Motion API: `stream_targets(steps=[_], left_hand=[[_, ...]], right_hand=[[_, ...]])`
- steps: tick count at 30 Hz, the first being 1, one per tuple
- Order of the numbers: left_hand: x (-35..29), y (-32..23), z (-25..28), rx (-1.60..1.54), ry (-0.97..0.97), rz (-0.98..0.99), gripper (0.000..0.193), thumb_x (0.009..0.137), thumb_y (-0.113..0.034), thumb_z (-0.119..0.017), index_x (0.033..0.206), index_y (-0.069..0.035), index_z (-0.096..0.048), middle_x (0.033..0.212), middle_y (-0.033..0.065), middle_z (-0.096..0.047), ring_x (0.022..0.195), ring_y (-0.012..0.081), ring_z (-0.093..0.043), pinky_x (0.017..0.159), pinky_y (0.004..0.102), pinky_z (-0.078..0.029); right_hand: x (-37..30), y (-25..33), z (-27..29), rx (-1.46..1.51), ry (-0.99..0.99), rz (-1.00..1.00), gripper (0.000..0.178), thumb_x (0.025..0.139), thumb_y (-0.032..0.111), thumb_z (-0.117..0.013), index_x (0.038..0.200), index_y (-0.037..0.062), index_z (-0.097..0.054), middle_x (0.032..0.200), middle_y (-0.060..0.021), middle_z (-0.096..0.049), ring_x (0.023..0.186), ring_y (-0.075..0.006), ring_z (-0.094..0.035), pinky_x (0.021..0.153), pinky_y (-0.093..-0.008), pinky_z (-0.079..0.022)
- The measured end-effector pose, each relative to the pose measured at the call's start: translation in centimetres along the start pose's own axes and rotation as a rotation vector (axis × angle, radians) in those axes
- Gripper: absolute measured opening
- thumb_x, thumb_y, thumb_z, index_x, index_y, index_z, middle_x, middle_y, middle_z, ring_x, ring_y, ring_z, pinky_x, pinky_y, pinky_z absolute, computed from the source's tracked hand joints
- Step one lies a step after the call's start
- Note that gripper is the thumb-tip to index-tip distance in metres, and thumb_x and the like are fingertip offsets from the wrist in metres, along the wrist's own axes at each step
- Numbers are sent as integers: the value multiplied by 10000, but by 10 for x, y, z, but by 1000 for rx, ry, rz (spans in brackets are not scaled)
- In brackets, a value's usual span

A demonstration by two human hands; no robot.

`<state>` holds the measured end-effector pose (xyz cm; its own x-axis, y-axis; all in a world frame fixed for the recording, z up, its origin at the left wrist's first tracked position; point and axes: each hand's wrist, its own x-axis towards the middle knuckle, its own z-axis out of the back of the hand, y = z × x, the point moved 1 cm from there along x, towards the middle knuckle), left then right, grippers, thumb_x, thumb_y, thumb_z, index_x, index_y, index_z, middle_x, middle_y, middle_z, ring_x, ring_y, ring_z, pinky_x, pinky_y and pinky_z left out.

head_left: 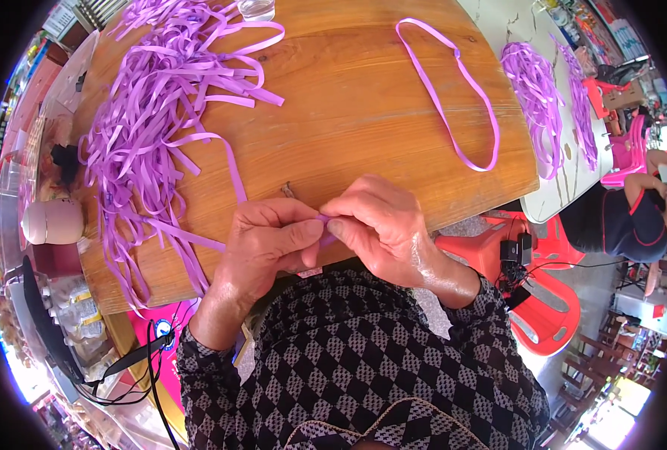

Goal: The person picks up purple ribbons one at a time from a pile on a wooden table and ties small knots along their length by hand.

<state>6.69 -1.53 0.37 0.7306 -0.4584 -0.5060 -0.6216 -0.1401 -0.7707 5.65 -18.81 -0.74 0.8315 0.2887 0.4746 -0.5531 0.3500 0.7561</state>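
Note:
Both hands meet over the near edge of the wooden table, pinching a purple ribbon between thumbs and forefingers. My left hand grips one side of it; my right hand grips the other, fingertips almost touching. Most of the held part is hidden by the fingers. A big tangled pile of purple ribbons covers the table's left side, and a loose strand runs from it toward my left hand. On the right lies a single ribbon loop with a small knot near its top.
A white marbled table adjoins on the right, bearing bundles of purple ribbon. Red plastic stools stand below it, near a seated person. A clear cup is at the far edge. Black cables hang at lower left.

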Motion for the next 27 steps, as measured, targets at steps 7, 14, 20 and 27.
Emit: stream_targets(steps=[7,14,20,27], left_hand=[[-9,11,-8,396,-161,-457,141,810,-66,-638,900,31,-592,684,17,-579,562,62,-490,495,178,-398],[-8,2,-5,197,-147,-224,145,746,-77,-653,782,57,-608,620,29,-536,487,51,-434,436,185,-318],[-1,1,0,-141,89,103,132,718,-68,-558,683,59,-559,503,29,-451,338,54,-291,377,207,-285],[-3,8,3,-263,188,17,205,824,-145,-569,751,47,-580,470,-9,-394,380,55,-303,394,213,-277]], right_hand=[[-1,-2,-2,67,65,-82,144,742,-21,-650,860,26,-580,731,-68,-555,635,-174,-533,550,-284,-420],[-2,12,-1,350,18,-402,162,803,20,-633,941,5,-551,805,-11,-566,761,-57,-542,659,-197,-451],[-3,2,-5,675,46,-537,149,811,18,-622,936,-3,-544,813,-20,-560,765,-70,-552,675,-203,-471],[-10,4,-11,571,43,-390,96,846,-7,-556,939,-26,-541,838,-61,-565,790,-105,-578,700,-224,-472]])
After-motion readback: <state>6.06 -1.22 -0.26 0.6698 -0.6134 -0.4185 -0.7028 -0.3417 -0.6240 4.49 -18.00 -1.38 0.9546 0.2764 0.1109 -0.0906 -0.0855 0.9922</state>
